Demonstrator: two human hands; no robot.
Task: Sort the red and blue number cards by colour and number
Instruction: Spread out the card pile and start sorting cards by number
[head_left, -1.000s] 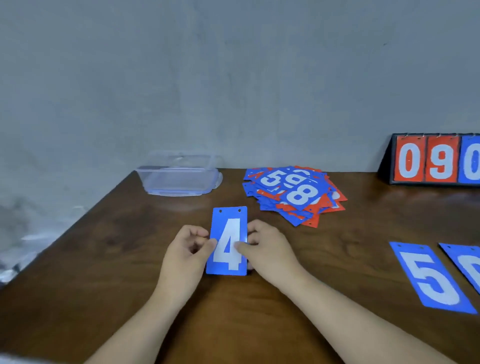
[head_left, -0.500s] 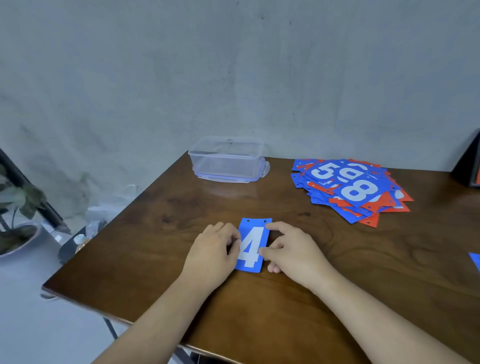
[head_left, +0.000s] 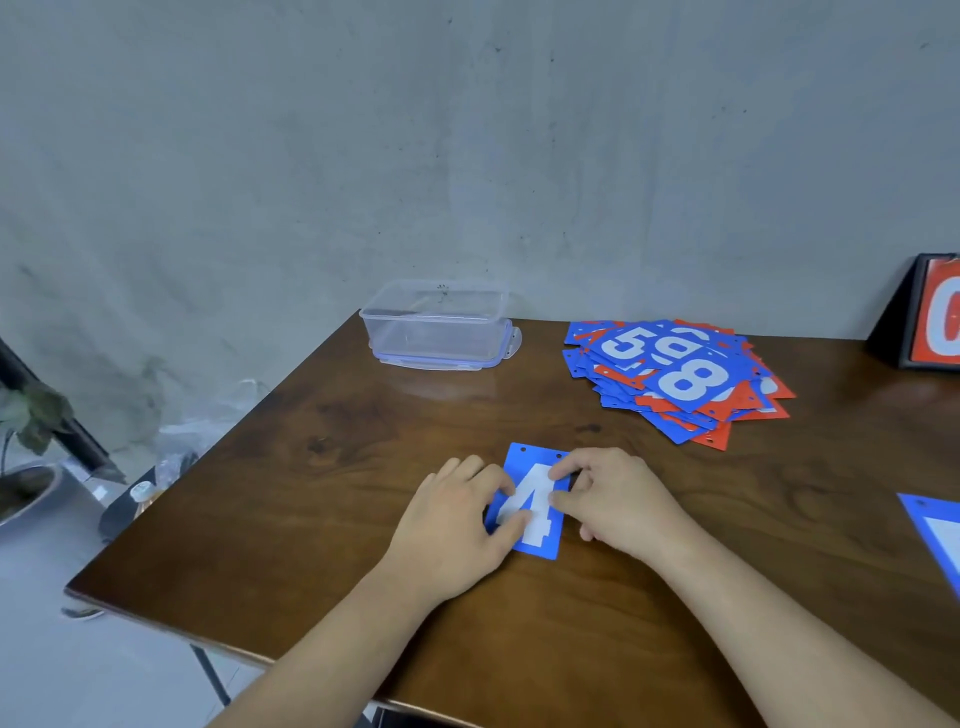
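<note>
Fingers (head_left: 501, 483) of the left hand (head_left: 457, 525) curl onto the left edge of the blue 4 card (head_left: 537, 540), thumb on its face; the right hand (head_left: 618, 504) pinches the right edge likewise; the card sits mid-way across the wooden table (head_left: 311, 493); beyond, to the right, lies a mixed pile of red and blue cards (head_left: 675, 379), an 8 on top; a clear plastic container (head_left: 436, 327) stands at the far edge; a scoreboard (head_left: 930, 317) shows far right.
</note>
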